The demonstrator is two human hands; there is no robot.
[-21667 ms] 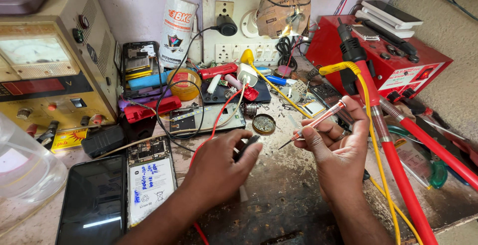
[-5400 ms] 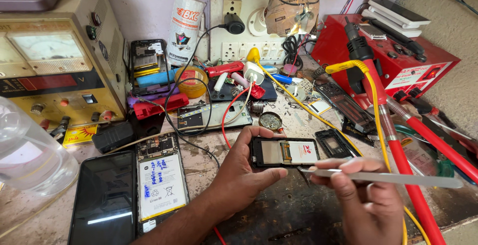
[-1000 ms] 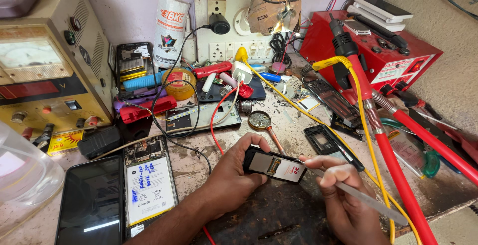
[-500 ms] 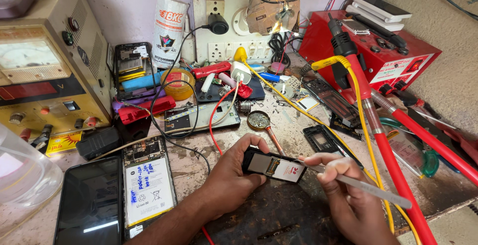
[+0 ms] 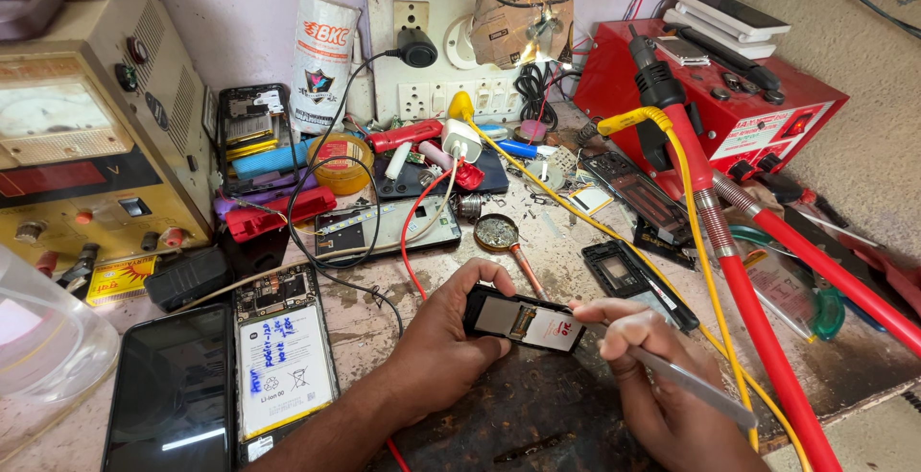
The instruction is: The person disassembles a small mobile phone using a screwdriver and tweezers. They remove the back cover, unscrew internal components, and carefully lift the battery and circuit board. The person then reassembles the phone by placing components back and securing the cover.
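Note:
My left hand (image 5: 436, 338) grips a small black phone part (image 5: 523, 319) with a pale screen, held flat just above the dark bench mat. My right hand (image 5: 662, 386) pinches metal tweezers (image 5: 691, 386) like a pen, their front end at the part's right edge. The tip itself is hidden by my fingers. A red and a white wire (image 5: 408, 242) run from the bench back toward my left wrist.
An opened phone with exposed battery (image 5: 283, 357) and a dark screen panel (image 5: 173, 395) lie at the left. A yellow power supply (image 5: 86, 146) stands far left. A red station (image 5: 720, 88) with red hose (image 5: 758, 318) and yellow cable crosses the right. A black frame (image 5: 624, 271) lies nearby.
Over the last second both hands stay together on the phone part; the tweezers have shifted slightly along its right edge. Earlier, the hands held thin wires instead.

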